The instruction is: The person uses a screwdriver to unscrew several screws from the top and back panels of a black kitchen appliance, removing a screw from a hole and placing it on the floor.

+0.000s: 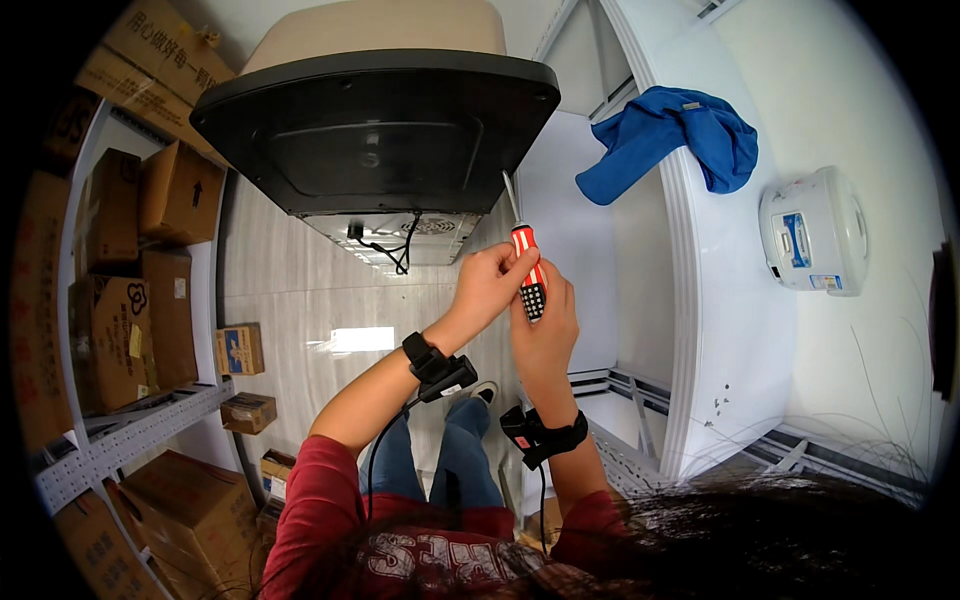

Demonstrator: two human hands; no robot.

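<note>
A screwdriver with a red-and-white striped handle and a black-and-white checked end is held between my two hands. Its metal shaft points up and away, the tip close to the right edge of a large black panel; whether they touch I cannot tell. My left hand is closed at the handle from the left, its thumb lying along it. Around the handle's lower part, my right hand is closed too. Below the panel is a grey metal housing with vent slots and a black power cord.
Metal shelving with several cardboard boxes stands at the left; small boxes sit beside it. At the right, a blue cloth drapes over a white ledge, near a white rice cooker. A beige surface rises behind the panel.
</note>
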